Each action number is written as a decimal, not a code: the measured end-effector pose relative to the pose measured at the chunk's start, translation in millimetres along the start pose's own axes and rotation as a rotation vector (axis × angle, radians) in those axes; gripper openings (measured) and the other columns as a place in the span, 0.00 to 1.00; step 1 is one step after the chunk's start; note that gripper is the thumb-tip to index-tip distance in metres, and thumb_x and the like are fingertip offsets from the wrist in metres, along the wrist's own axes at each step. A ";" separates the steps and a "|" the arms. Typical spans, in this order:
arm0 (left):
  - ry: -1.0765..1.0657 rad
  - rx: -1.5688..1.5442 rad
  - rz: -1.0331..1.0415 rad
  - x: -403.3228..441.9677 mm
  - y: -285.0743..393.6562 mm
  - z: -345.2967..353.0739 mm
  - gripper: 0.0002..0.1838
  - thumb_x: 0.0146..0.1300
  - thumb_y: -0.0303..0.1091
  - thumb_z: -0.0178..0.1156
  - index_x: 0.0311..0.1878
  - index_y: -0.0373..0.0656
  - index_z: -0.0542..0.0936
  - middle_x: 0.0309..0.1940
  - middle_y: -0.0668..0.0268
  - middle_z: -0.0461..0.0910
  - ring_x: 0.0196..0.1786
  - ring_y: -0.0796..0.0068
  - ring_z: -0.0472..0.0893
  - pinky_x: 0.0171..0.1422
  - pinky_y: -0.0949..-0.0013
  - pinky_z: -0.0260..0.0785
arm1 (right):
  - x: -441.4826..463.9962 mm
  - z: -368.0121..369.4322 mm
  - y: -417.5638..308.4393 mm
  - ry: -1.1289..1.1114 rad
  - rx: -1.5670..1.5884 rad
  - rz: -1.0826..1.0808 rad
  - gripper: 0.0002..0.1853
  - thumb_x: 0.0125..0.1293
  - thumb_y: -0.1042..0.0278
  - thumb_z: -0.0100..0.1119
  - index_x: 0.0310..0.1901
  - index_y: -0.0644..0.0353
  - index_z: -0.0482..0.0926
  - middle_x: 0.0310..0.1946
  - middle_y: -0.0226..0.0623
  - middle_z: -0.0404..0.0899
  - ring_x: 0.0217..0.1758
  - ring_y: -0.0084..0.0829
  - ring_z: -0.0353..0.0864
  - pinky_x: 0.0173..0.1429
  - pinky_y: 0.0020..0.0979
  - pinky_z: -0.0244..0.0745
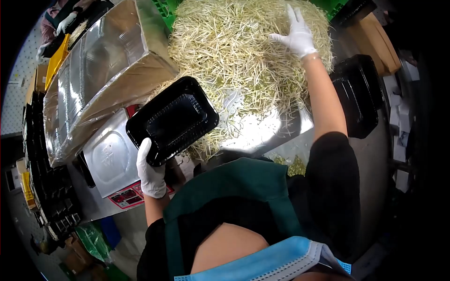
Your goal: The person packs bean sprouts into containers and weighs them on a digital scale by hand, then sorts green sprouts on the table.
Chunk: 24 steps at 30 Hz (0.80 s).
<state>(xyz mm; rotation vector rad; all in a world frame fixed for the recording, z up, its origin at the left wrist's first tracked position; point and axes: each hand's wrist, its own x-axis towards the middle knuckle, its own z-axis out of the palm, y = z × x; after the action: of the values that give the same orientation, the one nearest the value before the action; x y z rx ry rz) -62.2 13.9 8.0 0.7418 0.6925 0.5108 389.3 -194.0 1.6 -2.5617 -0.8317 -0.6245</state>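
Observation:
In my left hand (pixel 152 171), which wears a white glove, is an empty black plastic tray (pixel 176 117), held by its near edge with the thumb over the rim. The tray tilts in front of me, left of a large heap of bean sprouts (pixel 234 51). My right hand (pixel 300 37), also gloved in white, reaches to the far right part of the heap. Its fingers are spread over the sprouts, and nothing shows in its grasp. Whether the fingertips touch the sprouts I cannot tell. Loose sprouts lie on the shiny metal table (pixel 262 133) below the heap.
A plastic bag of clear containers (pixel 103 56) stands at left, beside a metal-topped scale (pixel 108 157). Black trays (pixel 358 98) are stacked at right near a cardboard box (pixel 375 42). More black trays (pixel 44 173) line the far left. A co-worker's gloved hand (pixel 67 22) shows at top left.

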 end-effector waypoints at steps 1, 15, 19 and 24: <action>0.010 -0.029 -0.002 1.2 -1.6 -9.5 0.20 0.67 0.37 0.54 0.58 0.39 0.75 0.50 0.62 0.81 0.50 0.68 0.82 0.52 0.65 0.76 | 3.3 10.2 5.7 -0.002 0.002 -0.005 0.56 0.45 0.33 0.70 0.74 0.46 0.55 0.71 0.43 0.61 0.73 0.46 0.61 0.74 0.47 0.56; 0.116 -0.102 -0.046 28.3 -10.2 -1.0 0.17 0.65 0.36 0.56 0.56 0.42 0.77 0.49 0.61 0.82 0.49 0.64 0.83 0.50 0.58 0.80 | 15.1 39.6 -5.5 -0.199 -0.127 -0.056 0.57 0.48 0.38 0.71 0.75 0.42 0.45 0.73 0.45 0.54 0.68 0.54 0.64 0.70 0.50 0.63; 0.098 -0.089 -0.026 15.4 -4.2 5.3 0.17 0.65 0.36 0.56 0.56 0.42 0.77 0.49 0.61 0.82 0.48 0.65 0.83 0.50 0.59 0.80 | -3.9 43.4 -13.2 -0.294 -0.164 -0.023 0.40 0.54 0.52 0.68 0.69 0.44 0.62 0.68 0.41 0.62 0.63 0.49 0.70 0.66 0.46 0.68; 0.078 -0.121 -0.080 14.8 -10.7 -21.2 0.15 0.64 0.33 0.58 0.53 0.40 0.78 0.45 0.61 0.83 0.48 0.65 0.83 0.49 0.61 0.80 | -30.7 32.4 6.8 0.050 0.080 -0.044 0.11 0.55 0.67 0.62 0.41 0.54 0.78 0.39 0.37 0.79 0.38 0.36 0.81 0.44 0.35 0.78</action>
<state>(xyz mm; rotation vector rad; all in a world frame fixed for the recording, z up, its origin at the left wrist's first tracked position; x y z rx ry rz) -65.7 25.7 -17.1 0.5812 0.7545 0.5056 380.7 -197.8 -42.6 -2.4525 -0.8807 -0.6525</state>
